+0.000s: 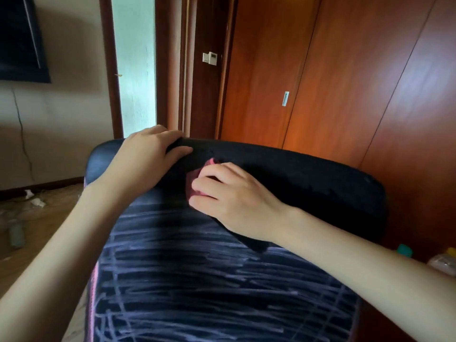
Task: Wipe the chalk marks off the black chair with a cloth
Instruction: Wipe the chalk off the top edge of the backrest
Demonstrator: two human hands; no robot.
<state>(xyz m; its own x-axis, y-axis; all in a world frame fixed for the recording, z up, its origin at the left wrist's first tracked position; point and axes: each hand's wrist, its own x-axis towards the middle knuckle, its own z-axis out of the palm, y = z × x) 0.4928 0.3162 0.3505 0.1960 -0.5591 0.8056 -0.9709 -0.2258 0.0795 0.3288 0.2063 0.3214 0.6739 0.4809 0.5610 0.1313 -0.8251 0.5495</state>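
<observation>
Chalk marks [222,280] cover most of our black padded chair [308,174]; only its top looks clean, where our right hand [232,193] grips the pink cloth [195,186] and our left hand [148,156] clasps the edge.

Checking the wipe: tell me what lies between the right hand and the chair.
Head view: a pink cloth lies under the right hand, pressed against the black chair.
</observation>
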